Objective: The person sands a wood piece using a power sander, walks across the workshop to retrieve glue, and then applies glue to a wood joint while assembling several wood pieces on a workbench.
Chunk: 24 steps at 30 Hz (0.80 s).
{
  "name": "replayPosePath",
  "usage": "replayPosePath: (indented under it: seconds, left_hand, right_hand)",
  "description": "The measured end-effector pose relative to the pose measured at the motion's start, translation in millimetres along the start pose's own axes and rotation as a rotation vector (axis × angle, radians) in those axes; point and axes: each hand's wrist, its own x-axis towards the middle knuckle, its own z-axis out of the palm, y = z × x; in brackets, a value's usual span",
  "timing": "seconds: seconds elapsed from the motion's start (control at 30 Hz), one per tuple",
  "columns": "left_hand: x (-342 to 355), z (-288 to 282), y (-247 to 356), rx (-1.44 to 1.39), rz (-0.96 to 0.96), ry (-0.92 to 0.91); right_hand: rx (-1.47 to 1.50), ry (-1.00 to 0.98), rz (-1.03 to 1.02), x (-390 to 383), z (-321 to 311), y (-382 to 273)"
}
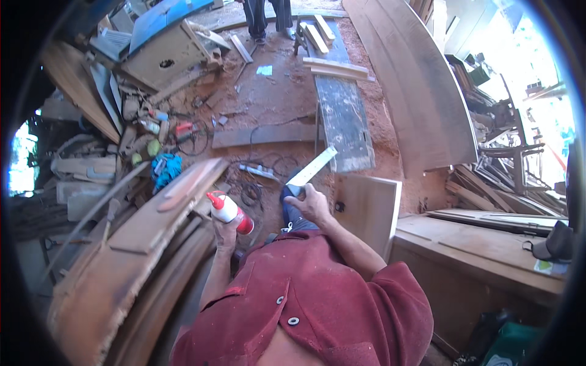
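Observation:
My left hand (223,229) holds a white and red squeeze bottle (234,217) with a red cap, its nozzle pointing up and to the left. My right hand (308,201) grips the near end of a pale wooden strip (314,165), which angles away to the upper right over my blue-trousered leg. A light wooden panel (366,210) stands on edge just right of my right hand. A long weathered plank (128,256) lies at my left, close to the bottle. Cables and a small silver tool (259,171) lie on the floor beyond my hands.
A dark board (345,128) with pale offcuts (317,36) runs ahead beside a large sheet (409,85). A person's legs (256,18) stand at top. A cabinet (159,58), blue cloth (166,171) and scrap are left; a wooden worktop (458,244) with a dark cap (552,244) is right.

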Motion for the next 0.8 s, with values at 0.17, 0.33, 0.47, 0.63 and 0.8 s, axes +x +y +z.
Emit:
replayPosePath:
  seconds: [0.17,0.33,0.47,0.63,0.8]
  left_hand:
    - [121.3,-14.4,10.1,0.270,0.143,0.036]
    - [222.9,12.9,81.3,0.356,0.175,0.140]
    - [332.6,31.9,90.1,0.624,0.505,0.141]
    - [484.6,130.9,172.1,0.394,0.255,-0.077]
    - [657.7,261.9,185.3,0.316,0.212,-0.384]
  right_hand:
    - [-0.075,0.113,0.209,124.6,-37.4,38.7]
    - [-0.121,-0.027,0.406,221.5,-91.6,36.1]
    - [-0.155,0.041,0.550,292.5,-106.0,52.5]
    - [-0.018,0.177,0.813,377.6,-93.5,109.8]
    - [-0.076,0.224,1.032,451.8,-75.6,141.7]
